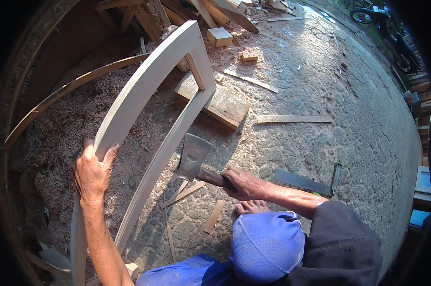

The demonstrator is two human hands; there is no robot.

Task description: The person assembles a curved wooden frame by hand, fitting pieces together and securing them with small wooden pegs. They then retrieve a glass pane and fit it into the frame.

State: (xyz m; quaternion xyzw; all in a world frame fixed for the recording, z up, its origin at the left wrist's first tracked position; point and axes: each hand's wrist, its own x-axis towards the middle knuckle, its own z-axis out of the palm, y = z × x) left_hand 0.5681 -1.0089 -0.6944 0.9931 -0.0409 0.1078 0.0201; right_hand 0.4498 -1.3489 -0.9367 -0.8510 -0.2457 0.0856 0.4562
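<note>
A pale wooden frame point(146, 78) with long side rails and a short crosspiece slants across the left half of the view. My left hand point(93, 169) is closed round its outer rail, thumb on the near face. The frame's far part lies over a thick wooden block point(227, 102) on the ground. My right hand point(244, 183) is wrapped round the wooden handle of a hatchet point(194, 156). The hatchet's broad, worn metal head is close beside the frame's inner rail; whether they touch I cannot tell.
Wood shavings point(62, 143) heap up at left beneath a curved wooden strip point(77, 83). Offcuts point(294, 119) lie on the rough ground, with a carpenter's square point(303, 182) at right. A bare foot point(251, 207) is below my right hand. A motorcycle point(387, 28) stands far right.
</note>
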